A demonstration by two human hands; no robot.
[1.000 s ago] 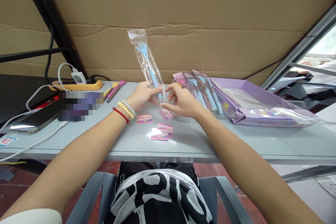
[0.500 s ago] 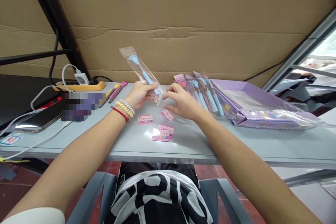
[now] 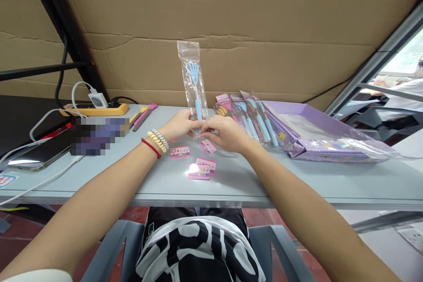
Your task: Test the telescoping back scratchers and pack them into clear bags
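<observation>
Sleeve (image 3: 189, 53) looks slippery; blue stick (image 3: 198, 108) inside seems light, stiff, best held low. Your left hand (image 3: 178, 127) grips there; right hand (image 3: 228, 133) touches, hold unclear.

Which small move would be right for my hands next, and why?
Probably free the right hand to take the nearest pink card: the left hand also grips the bagged blue stick, and that card lies loose beside the fingers.
</observation>
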